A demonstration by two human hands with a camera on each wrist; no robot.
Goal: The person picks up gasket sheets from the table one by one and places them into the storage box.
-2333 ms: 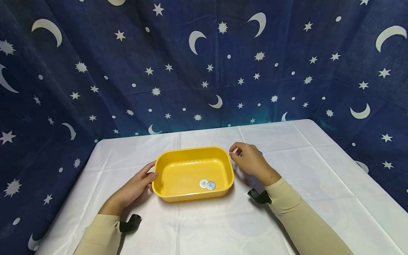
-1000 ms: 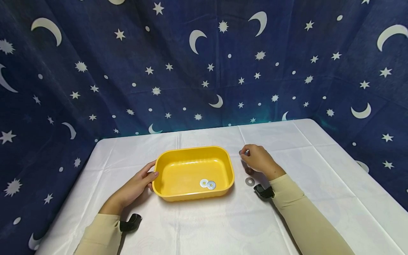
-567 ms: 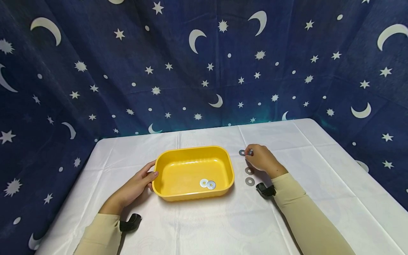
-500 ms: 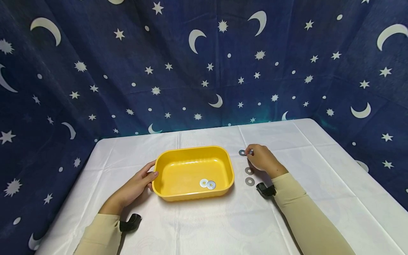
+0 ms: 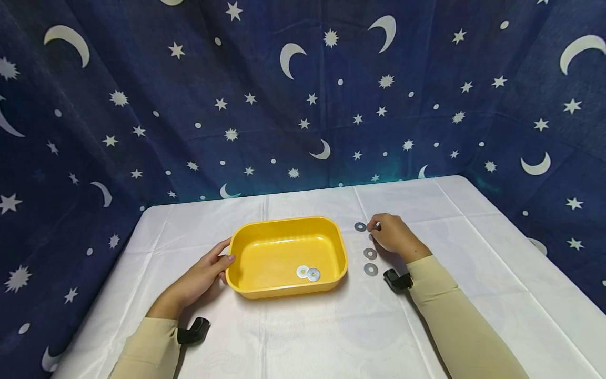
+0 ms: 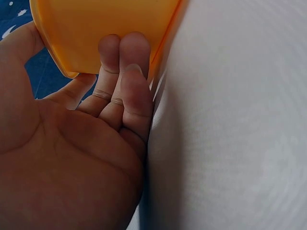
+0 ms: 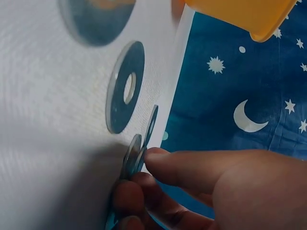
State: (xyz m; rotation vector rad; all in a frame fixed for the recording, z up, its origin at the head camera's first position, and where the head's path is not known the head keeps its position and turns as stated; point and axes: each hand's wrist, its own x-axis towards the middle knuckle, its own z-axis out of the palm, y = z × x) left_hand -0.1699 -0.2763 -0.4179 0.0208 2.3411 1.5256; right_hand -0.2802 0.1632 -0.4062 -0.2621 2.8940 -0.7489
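A yellow plastic bin (image 5: 284, 289) stands on the table, with two flat metal washers (image 5: 313, 275) overlapping inside it. My left hand (image 5: 201, 278) holds its left end, thumb over the rim and fingers (image 6: 135, 48) against the outer wall. Right of the bin, my right hand (image 5: 393, 234) pinches a washer (image 7: 130, 155) at the table, thumb and fingers close together; the fingers partly cover it. Just left of the fingertips lies another washer (image 5: 360, 227). Nearer me are two more, one washer (image 5: 370, 253) behind the other washer (image 5: 371, 269).
A white cloth (image 5: 303, 342) covers the table. Dark blue fabric (image 5: 265, 68) with moons and stars hangs behind and at both sides. A black strap-mounted device (image 5: 194, 331) sits at the left wrist, a similar device (image 5: 397, 280) at the right.
My right hand has gone from beside the bin's right rim to the washers further right, then edged slightly right, uncovering several of them. My left hand and the bin stay put.
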